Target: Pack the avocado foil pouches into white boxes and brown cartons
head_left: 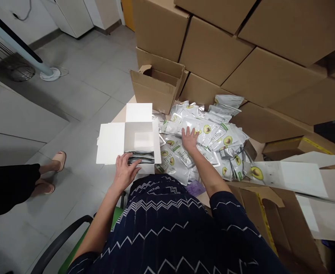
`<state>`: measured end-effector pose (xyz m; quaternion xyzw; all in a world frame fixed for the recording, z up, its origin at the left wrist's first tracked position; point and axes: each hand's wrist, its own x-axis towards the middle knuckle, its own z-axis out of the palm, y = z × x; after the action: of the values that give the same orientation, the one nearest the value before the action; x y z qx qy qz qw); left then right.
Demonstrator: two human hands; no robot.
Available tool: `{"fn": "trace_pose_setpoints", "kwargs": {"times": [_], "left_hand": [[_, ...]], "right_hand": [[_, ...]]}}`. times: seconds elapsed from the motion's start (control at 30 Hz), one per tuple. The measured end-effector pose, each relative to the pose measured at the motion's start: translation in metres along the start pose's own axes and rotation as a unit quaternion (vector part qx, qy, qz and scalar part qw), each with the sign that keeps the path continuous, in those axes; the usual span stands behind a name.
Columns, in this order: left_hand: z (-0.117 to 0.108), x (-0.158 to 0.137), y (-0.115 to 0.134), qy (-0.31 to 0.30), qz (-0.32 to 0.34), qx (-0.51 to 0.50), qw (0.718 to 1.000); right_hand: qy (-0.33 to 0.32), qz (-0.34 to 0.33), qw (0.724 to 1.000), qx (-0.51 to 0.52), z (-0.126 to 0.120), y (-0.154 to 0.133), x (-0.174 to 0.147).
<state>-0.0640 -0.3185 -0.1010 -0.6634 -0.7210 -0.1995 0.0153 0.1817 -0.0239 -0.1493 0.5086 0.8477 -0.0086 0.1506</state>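
So, everything here is going by the white box [138, 133], which is sitting open with its flaps folding outward. Well off to its left another person [7, 190] is standing on the tiles, wearing black and pinkish slippers [59, 160]. Farther back on that side, a light blue pole [19, 48] is rising from a round white base [50, 76]. Nearer, below the box and to its left, a green chair with a black armrest [61, 236] is peeking out.

The left hand [124, 167] is reaching over the box's near left edge, fingertips touching the 2 or more packets [141, 155] that are standing at the near end inside. Can't tell if it's actually pinching one or just resting there, tbh.

Right behind the box, an open brown carton [154, 89] is sitting. Just right of the box, a big heap of avocado-print pouches [173, 163] is spreading out, and the right hand [189, 140] is lying on top, fingers splayed, not gripping anything. A purple thing [196, 188] is poking out at the heap's near edge, right of the box. Behind and farther right of the box, brown cartons [270, 83] are stacking up like a wall.
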Motion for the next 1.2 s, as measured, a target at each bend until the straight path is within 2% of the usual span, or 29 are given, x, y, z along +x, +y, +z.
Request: {"fn": "trace_pose_setpoints", "kwargs": {"times": [0.13, 0.23, 0.27, 0.33, 0.37, 0.43, 0.5, 0.57, 0.67, 0.77, 0.83, 1.03, 1.13, 1.2], "left_hand": [[-0.001, 0.001, 0.001, 0.001, -0.003, -0.013, 1.0], [-0.003, 0.002, 0.002, 0.001, -0.002, -0.006, 1.0], [-0.004, 0.003, 0.002, 0.0, 0.0, -0.001, 1.0], [-0.005, 0.004, 0.002, -0.007, 0.004, 0.006, 1.0], [-0.005, 0.005, 0.002, -0.011, 0.006, 0.007, 1.0], [-0.005, 0.005, 0.001, -0.02, 0.005, 0.006, 1.0], [-0.005, 0.005, 0.0, -0.028, 0.002, 0.004, 1.0], [-0.004, 0.004, 0.0, -0.032, -0.001, 0.001, 1.0], [-0.002, 0.002, 0.0, -0.029, -0.005, -0.008, 1.0], [-0.001, 0.0, 0.0, -0.025, -0.007, -0.014, 1.0], [0.0, -0.001, 0.0, -0.021, -0.008, -0.007, 1.0], [0.002, -0.002, 0.0, -0.005, -0.002, 0.01, 1.0], [0.002, -0.002, 0.0, -0.001, 0.003, 0.013, 1.0], [0.003, -0.002, -0.001, 0.001, 0.007, 0.014, 1.0]], "right_hand": [[0.069, 0.002, 0.996, 0.057, -0.026, 0.012, 0.002], [0.165, 0.053, 0.972, 0.159, -0.066, 0.025, 0.001], [0.214, 0.056, 0.953, 0.206, -0.083, 0.027, -0.003], [0.305, 0.017, 0.901, 0.307, -0.122, 0.025, -0.015], [0.337, -0.019, 0.871, 0.357, -0.141, 0.02, -0.023], [0.355, -0.093, 0.822, 0.435, -0.177, 0.002, -0.039], [0.329, -0.166, 0.799, 0.475, -0.202, -0.024, -0.054], [0.276, -0.234, 0.803, 0.474, -0.214, -0.054, -0.063], [0.172, -0.308, 0.851, 0.388, -0.212, -0.097, -0.068], [0.07, -0.338, 0.907, 0.24, -0.201, -0.129, -0.065], [0.014, -0.349, 0.922, 0.167, -0.194, -0.145, -0.059], [-0.124, -0.347, 0.925, 0.089, -0.174, -0.175, -0.028], [-0.159, -0.368, 0.914, 0.055, -0.157, -0.182, -0.02], [-0.158, -0.38, 0.911, 0.03, -0.147, -0.185, -0.02]]}}
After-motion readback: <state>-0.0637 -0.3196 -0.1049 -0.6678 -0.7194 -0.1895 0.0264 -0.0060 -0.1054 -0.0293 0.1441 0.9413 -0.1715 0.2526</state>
